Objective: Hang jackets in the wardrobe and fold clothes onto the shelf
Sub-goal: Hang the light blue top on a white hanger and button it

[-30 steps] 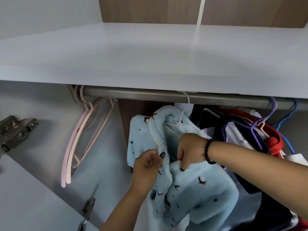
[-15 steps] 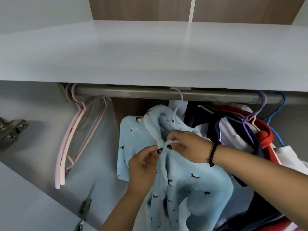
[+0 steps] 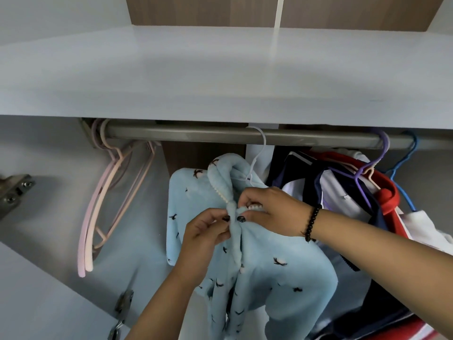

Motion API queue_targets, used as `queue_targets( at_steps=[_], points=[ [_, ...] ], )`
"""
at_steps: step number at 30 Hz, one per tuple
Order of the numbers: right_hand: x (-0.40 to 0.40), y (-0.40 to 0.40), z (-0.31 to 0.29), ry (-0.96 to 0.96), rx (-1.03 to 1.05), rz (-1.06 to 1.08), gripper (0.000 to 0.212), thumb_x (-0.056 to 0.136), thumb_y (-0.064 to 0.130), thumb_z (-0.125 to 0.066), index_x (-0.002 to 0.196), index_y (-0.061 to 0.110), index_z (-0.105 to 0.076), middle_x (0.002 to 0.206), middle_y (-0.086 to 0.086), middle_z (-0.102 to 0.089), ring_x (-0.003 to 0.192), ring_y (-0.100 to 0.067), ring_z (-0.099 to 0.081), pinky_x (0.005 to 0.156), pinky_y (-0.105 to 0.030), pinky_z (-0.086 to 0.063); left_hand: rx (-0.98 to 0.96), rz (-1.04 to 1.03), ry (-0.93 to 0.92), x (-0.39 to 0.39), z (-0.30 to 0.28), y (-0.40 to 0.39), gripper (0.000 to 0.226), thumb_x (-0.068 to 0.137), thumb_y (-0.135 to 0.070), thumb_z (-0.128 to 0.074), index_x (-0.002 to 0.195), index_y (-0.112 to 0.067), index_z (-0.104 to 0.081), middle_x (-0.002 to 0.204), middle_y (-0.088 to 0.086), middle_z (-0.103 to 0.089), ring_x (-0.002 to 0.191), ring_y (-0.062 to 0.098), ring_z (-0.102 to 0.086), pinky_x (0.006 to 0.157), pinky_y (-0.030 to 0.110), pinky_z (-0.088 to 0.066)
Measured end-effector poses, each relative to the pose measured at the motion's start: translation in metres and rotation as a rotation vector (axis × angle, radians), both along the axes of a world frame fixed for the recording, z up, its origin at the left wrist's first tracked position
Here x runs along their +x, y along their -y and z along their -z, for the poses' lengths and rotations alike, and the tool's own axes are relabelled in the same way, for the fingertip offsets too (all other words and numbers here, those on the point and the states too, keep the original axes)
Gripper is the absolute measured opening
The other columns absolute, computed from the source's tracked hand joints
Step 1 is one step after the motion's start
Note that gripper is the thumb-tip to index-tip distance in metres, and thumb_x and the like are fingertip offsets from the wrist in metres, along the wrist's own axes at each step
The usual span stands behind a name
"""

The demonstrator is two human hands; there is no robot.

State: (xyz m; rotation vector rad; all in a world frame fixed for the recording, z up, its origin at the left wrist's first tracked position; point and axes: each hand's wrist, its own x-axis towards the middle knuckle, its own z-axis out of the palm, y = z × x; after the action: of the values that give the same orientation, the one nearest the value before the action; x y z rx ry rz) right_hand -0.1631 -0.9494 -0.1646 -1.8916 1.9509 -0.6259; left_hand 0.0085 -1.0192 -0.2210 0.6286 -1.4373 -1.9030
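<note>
- Your left hand has its grip pinching the left front edge of the blue jacket, just beside a dark button.
- Your right hand pinches the opposite edge at the collar.
- The jacket hangs on a white hanger hooked over the rail, under the shelf.
- Pink hangers hang at the rail's left end; other clothes hang to the right.

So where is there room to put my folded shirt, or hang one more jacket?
The white shelf above the rail is bare all across. On the rail, the stretch between the empty pink hangers and the blue fleece jacket is free. Right of that jacket it is crowded with hanging clothes.
</note>
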Motion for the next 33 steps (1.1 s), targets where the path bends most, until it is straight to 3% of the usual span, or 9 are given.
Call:
queue_targets(
  at_steps=[2, 7, 12, 14, 18, 23, 27, 31, 33],
  points=[
    [0.001, 0.001, -0.003, 0.015, -0.032, -0.034, 0.015, 0.089, 0.026, -0.065, 0.099, 0.026, -0.053, 0.091, 0.012, -0.06, 0.084, -0.004, -0.056, 0.077, -0.025, -0.048, 0.005, 0.029, 0.023, -0.001, 0.001, 0.002, 0.035, 0.092, 0.004, -0.054, 0.083, -0.021, -0.076, 0.093, 0.004, -0.074, 0.09, 0.017, -0.07, 0.076, 0.023, -0.055],
    [-0.002, 0.01, -0.012, -0.061, 0.012, -0.177, 0.026, 0.089, 0.02, -0.066, 0.113, 0.025, -0.057, 0.099, 0.009, -0.058, 0.09, 0.0, -0.052, 0.078, -0.008, -0.042, 0.028, 0.067, 0.082, 0.001, 0.009, 0.009, 0.023, 0.091, 0.0, -0.06, 0.091, -0.018, -0.075, 0.101, 0.01, -0.073, 0.095, 0.02, -0.067, 0.079, 0.03, -0.056],
    [0.004, 0.018, -0.018, -0.231, 0.158, -0.307, 0.023, 0.094, 0.023, -0.058, 0.116, 0.022, -0.053, 0.107, 0.005, -0.056, 0.097, -0.013, -0.052, 0.084, -0.027, -0.045, 0.13, 0.112, 0.088, 0.004, 0.015, 0.014, 0.014, 0.083, 0.003, -0.066, 0.093, -0.005, -0.071, 0.097, 0.015, -0.07, 0.09, 0.022, -0.066, 0.073, 0.028, -0.057],
    [0.005, 0.02, -0.018, -0.343, 0.209, -0.342, 0.023, 0.096, 0.026, -0.053, 0.119, 0.023, -0.049, 0.109, 0.005, -0.056, 0.096, -0.014, -0.053, 0.077, -0.024, -0.043, 0.146, 0.136, 0.082, 0.004, 0.014, 0.017, 0.019, 0.072, -0.005, -0.072, 0.091, -0.003, -0.068, 0.095, 0.016, -0.071, 0.088, 0.022, -0.067, 0.072, 0.028, -0.058],
    [0.0, 0.019, -0.017, -0.536, 0.109, -0.421, 0.023, 0.1, 0.026, -0.045, 0.121, 0.017, -0.05, 0.106, 0.0, -0.057, 0.077, -0.012, -0.045, 0.058, -0.02, -0.024, 0.117, 0.178, 0.091, 0.002, 0.008, 0.02, 0.015, 0.06, -0.015, -0.077, 0.075, -0.018, -0.077, 0.089, 0.007, -0.075, 0.083, 0.014, -0.071, 0.068, 0.025, -0.057],
    [-0.004, 0.011, -0.009, -0.611, -0.081, -0.45, 0.024, 0.1, 0.026, -0.048, 0.115, 0.009, -0.058, 0.097, -0.006, -0.062, 0.069, -0.017, -0.049, 0.059, -0.03, -0.038, 0.146, 0.237, 0.091, -0.003, 0.005, 0.023, 0.014, 0.073, -0.016, -0.07, 0.083, -0.017, -0.08, 0.089, 0.006, -0.076, 0.082, 0.013, -0.072, 0.067, 0.022, -0.056],
    [-0.001, 0.009, -0.015, -0.579, -0.176, -0.5, 0.011, 0.084, 0.009, -0.07, 0.093, 0.004, -0.066, 0.072, -0.009, -0.062, 0.051, -0.024, -0.054, 0.046, -0.024, -0.039, 0.174, 0.253, 0.144, -0.009, 0.003, 0.022, 0.019, 0.083, -0.01, -0.063, 0.087, -0.018, -0.08, 0.095, 0.006, -0.076, 0.088, 0.015, -0.071, 0.071, 0.023, -0.055],
    [-0.002, 0.011, -0.011, -0.682, -0.154, -0.545, 0.026, 0.083, -0.001, -0.064, 0.108, 0.003, -0.066, 0.077, -0.011, -0.06, 0.057, -0.028, -0.055, 0.049, -0.032, -0.045, 0.168, 0.259, 0.201, -0.012, 0.001, 0.021, 0.033, 0.092, -0.002, -0.055, 0.084, -0.021, -0.081, 0.093, 0.005, -0.076, 0.088, 0.014, -0.072, 0.072, 0.022, -0.056],
    [-0.003, 0.009, -0.01, -0.773, -0.207, -0.583, 0.029, 0.078, -0.002, -0.066, 0.107, 0.005, -0.066, 0.071, -0.01, -0.056, 0.051, -0.026, -0.051, 0.046, -0.029, -0.039, 0.173, 0.246, 0.219, -0.014, -0.001, 0.021, 0.034, 0.092, 0.001, -0.055, 0.082, -0.019, -0.08, 0.091, 0.006, -0.076, 0.086, 0.015, -0.071, 0.072, 0.023, -0.056]
  ],
)
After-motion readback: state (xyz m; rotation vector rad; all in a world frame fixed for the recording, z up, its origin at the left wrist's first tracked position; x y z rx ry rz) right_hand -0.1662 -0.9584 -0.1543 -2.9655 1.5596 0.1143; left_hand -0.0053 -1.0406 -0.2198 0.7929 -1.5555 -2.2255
